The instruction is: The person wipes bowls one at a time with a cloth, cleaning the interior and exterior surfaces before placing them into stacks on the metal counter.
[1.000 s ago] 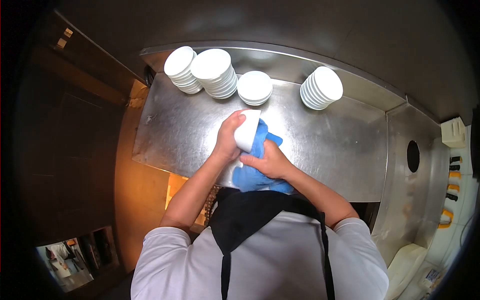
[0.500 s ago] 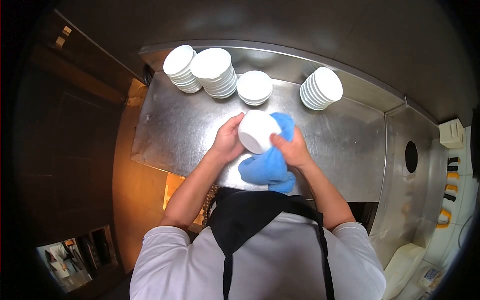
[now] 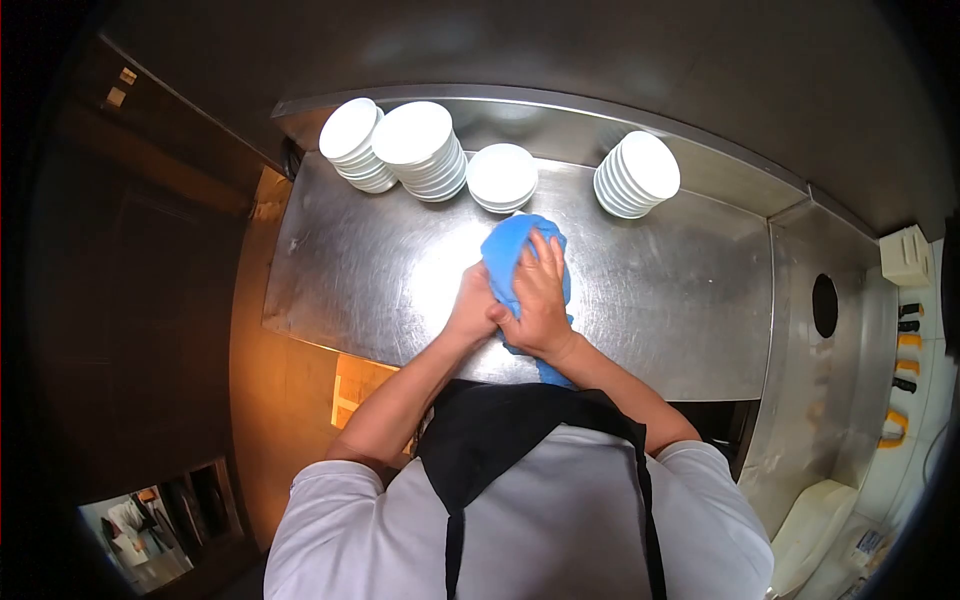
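Observation:
A blue cloth (image 3: 507,250) is bunched between my hands above the steel counter (image 3: 670,300), and its lower end hangs toward my apron. My right hand (image 3: 538,305) presses on the cloth from above, fingers spread slightly over it. At the cloth's left side, my left hand (image 3: 472,308) is closed around something the cloth and my right hand cover. The white bowl is almost wholly hidden by the cloth. Just beyond my hands stands a short stack of white bowls (image 3: 502,177).
Two taller bowl stacks (image 3: 415,135) (image 3: 350,130) stand at the back left, and another stack (image 3: 645,168) at the back right. A raised steel edge (image 3: 560,100) runs along the back. Knives with orange and black handles (image 3: 908,340) hang at the far right.
My right hand has moved left and over the bowl with the cloth, which now covers it. My left hand has shifted slightly lower, beneath and beside the cloth.

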Motion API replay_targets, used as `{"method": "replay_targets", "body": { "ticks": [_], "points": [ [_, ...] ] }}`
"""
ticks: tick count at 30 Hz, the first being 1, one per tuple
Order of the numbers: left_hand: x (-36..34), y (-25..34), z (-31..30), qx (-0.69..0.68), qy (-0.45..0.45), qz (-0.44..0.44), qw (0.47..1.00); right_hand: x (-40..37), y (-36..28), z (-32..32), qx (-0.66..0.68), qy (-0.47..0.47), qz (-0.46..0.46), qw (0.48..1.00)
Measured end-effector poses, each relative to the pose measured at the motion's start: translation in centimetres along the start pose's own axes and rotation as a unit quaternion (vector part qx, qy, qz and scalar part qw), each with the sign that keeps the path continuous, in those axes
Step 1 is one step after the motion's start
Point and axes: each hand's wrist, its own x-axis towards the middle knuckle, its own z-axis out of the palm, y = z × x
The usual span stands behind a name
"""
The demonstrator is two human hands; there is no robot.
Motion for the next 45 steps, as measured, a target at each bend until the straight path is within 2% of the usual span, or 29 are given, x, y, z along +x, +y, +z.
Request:
{"method": "replay_targets", "body": {
  "ticks": [1, 3, 4, 5, 6, 7, 8, 10, 11, 13, 16, 19, 22, 24, 27, 28, 31, 32, 35, 38, 40, 43, 44, 45],
  "points": [
    [0.0, 0.4, 0.1, 0.025, -0.012, 0.012, 1.000, 1.6, -0.8, -0.9, -0.009, -0.041, -0.016, 0.999],
    [-0.3, 0.7, -0.1, 0.076, -0.032, 0.031, 0.996, 2.8, 0.3, -1.0, 0.019, -0.005, 0.006, 1.000],
    [-0.5, 0.5, -0.5, 0.055, -0.047, 0.037, 0.997, 3.2, 0.9, -1.2, 0.033, 0.012, 0.018, 0.999],
    [-1.0, 0.4, -0.4, 0.079, -0.040, 0.034, 0.995, 3.8, 1.3, -1.9, 0.138, -0.025, 0.131, 0.981],
    [-1.5, 1.8, 0.5, 0.103, -0.033, 0.033, 0.994, 4.7, 1.5, -3.1, 0.240, -0.062, 0.240, 0.939],
    [-1.7, 2.6, 1.1, 0.128, -0.027, 0.033, 0.991, 5.4, 1.9, -3.8, 0.335, -0.096, 0.342, 0.873],
    [-1.6, 2.3, 1.3, 0.177, -0.030, 0.127, 0.975, 5.4, 3.0, -3.6, 0.425, -0.066, 0.370, 0.824],
    [-0.9, 2.1, 1.4, 0.241, -0.056, 0.238, 0.939, 5.2, 5.0, -2.6, 0.588, -0.008, 0.414, 0.695],
    [-0.4, 1.8, 1.5, 0.271, -0.068, 0.292, 0.915, 5.0, 5.2, -2.4, 0.613, 0.002, 0.434, 0.660],
    [0.3, 1.0, 1.6, 0.309, -0.044, 0.308, 0.899, 5.0, 4.8, -2.2, 0.659, 0.022, 0.471, 0.586],
    [2.3, 1.4, 1.6, 0.387, -0.024, 0.354, 0.851, 3.0, 4.8, -1.3, 0.633, 0.040, 0.533, 0.560],
    [5.9, 2.8, 1.1, 0.449, 0.018, 0.372, 0.812, 2.2, 2.6, -2.2, 0.422, 0.026, 0.512, 0.748],
    [9.2, 3.4, -0.2, 0.549, 0.024, 0.378, 0.745, 2.5, 2.0, -5.1, 0.481, -0.004, 0.466, 0.743],
    [10.6, 2.8, -0.9, 0.602, 0.022, 0.384, 0.700, 2.0, 3.0, -6.1, 0.501, 0.017, 0.469, 0.727],
    [11.7, 1.5, -1.5, 0.665, -0.001, 0.268, 0.697, 0.1, 4.6, -6.7, 0.468, 0.050, 0.480, 0.741],
    [11.7, 1.2, -1.5, 0.650, 0.010, 0.274, 0.709, -0.3, 4.7, -7.0, 0.470, 0.052, 0.481, 0.738],
    [11.7, 1.3, -1.1, 0.663, 0.015, 0.275, 0.696, -1.7, 5.1, -7.9, 0.478, 0.064, 0.489, 0.727],
    [11.8, 1.8, -0.9, 0.699, -0.022, 0.146, 0.700, -2.1, 5.5, -8.0, 0.482, 0.074, 0.490, 0.722],
    [12.1, 1.0, 0.0, 0.712, 0.024, 0.197, 0.673, -2.3, 5.9, -8.6, 0.502, 0.092, 0.485, 0.710],
    [12.8, 2.5, 4.9, 0.648, 0.009, 0.310, 0.696, -2.8, 6.6, -8.6, 0.526, 0.084, 0.478, 0.699],
    [13.8, 3.0, 8.6, 0.588, -0.054, 0.357, 0.724, -3.3, 7.0, -8.4, 0.535, 0.068, 0.472, 0.697],
    [15.2, 3.3, 12.5, 0.659, -0.136, 0.388, 0.630, -3.6, 6.7, -8.4, 0.542, 0.052, 0.465, 0.698],
    [15.8, 2.9, 13.0, 0.691, -0.114, 0.413, 0.583, -3.5, 6.4, -8.5, 0.545, 0.058, 0.467, 0.694],
    [16.3, 3.6, 13.6, 0.730, -0.170, 0.325, 0.576, -3.6, 6.2, -8.8, 0.548, 0.065, 0.469, 0.690]
  ]
}}
